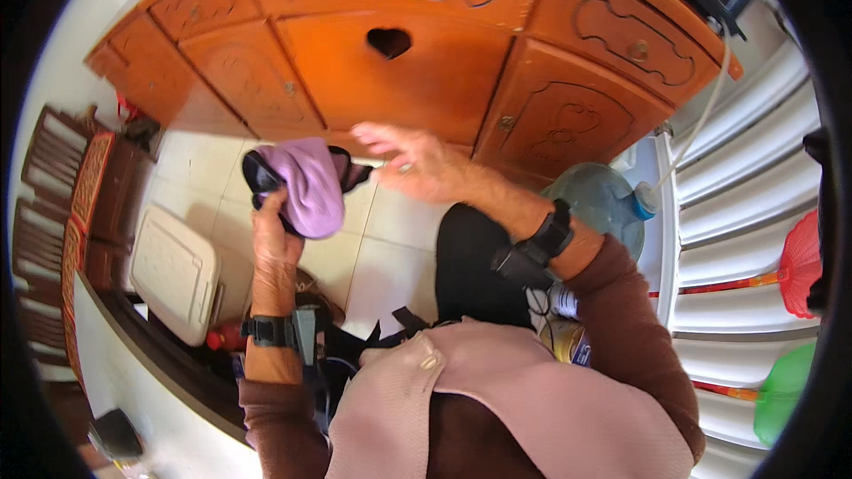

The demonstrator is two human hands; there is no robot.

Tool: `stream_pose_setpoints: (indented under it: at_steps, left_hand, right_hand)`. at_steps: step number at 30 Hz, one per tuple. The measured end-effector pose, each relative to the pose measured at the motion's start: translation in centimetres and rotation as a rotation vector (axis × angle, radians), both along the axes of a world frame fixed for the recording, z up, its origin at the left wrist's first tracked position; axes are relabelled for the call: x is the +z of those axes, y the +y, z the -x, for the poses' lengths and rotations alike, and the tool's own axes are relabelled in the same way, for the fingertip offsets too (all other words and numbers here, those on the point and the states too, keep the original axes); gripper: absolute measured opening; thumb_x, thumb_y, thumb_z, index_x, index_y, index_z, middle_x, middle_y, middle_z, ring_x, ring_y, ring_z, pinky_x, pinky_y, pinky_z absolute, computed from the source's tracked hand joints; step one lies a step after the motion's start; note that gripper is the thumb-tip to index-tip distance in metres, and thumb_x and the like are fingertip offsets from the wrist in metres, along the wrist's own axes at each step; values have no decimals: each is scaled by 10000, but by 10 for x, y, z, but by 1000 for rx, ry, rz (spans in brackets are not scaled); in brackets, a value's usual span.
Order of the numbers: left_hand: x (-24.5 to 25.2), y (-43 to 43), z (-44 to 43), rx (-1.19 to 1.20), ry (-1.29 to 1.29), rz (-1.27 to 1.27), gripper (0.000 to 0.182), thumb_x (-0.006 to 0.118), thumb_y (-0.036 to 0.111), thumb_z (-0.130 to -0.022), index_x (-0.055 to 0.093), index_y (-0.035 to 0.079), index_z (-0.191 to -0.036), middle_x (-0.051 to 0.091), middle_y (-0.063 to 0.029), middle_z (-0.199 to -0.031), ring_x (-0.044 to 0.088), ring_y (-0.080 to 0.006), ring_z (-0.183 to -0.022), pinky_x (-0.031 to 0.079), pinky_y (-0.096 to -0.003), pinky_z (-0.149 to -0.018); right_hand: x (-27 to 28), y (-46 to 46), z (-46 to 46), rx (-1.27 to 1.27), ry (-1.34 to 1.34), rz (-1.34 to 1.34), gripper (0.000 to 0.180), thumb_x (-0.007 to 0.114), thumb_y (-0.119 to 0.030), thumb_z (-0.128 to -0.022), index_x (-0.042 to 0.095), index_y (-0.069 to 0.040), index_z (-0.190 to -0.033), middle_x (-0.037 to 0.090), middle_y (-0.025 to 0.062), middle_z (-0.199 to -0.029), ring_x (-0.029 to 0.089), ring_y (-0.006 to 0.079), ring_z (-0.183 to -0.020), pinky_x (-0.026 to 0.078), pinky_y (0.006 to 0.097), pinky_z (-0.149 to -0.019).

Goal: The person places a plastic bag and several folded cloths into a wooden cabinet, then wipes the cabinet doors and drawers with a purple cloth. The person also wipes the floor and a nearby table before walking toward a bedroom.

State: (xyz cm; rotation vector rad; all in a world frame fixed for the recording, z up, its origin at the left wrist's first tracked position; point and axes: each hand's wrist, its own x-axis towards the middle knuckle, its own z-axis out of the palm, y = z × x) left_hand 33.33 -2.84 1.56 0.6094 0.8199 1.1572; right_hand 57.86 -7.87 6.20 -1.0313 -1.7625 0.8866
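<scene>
My left hand point(271, 233) grips the lower left edge of a purple ribbed cloth item point(309, 189), thumb on its front. Glossy black material point(259, 174) shows along its left side. A dark, partly see-through flap point(351, 169) sticks out on the right and narrows to a point. My right hand point(419, 163) is beside that point with fingers spread and slightly blurred. Whether a fingertip touches the flap, I cannot tell. The purple item is held up above the tiled floor point(333, 259), in front of a wooden cabinet point(406, 93).
A lidded pale plastic bin point(174, 273) stands at left, near a white tabletop point(143, 372) and a wooden bench point(110, 213). At right are a large water bottle point(592, 196), a white curtain point(732, 246), and red point(799, 263) and green point(785, 396) plastic fly swatters.
</scene>
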Motion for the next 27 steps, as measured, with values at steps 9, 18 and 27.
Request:
stream_pose_setpoints:
  at_steps: [9, 18, 27]
  left_hand:
    - [-26, 7, 111, 503, -158, 45, 398, 569, 71, -808, 483, 4, -1190, 540, -107, -1172, 504, -245, -1104, 385, -409, -982]
    - [-50, -16, 118, 531, -87, 190, 401, 560, 141, -837, 489, 23, -1214, 532, -92, -1225, 483, -244, -1146, 329, -414, -1026]
    - [-38, -12, 109, 743, -123, 342, 634, 531, 194, -853, 247, 32, -1396, 267, -188, -1431, 267, -347, -1320, 183, -512, -1098]
  right_hand:
    - [-246, -56, 78, 1052, -787, 834, 325, 542, -197, -805, 596, -18, -1071, 649, 146, -954, 596, 231, -849, 471, 357, -745]
    - [-332, -161, 27, 1003, -392, 1455, 446, 595, -350, -832, 525, -185, -1241, 569, 22, -1195, 513, 148, -1042, 388, 291, -927]
    - [-333, -185, 29, 564, 469, 2174, 378, 588, -169, -844, 544, -118, -1216, 591, 24, -1131, 542, 128, -989, 418, 320, -884]
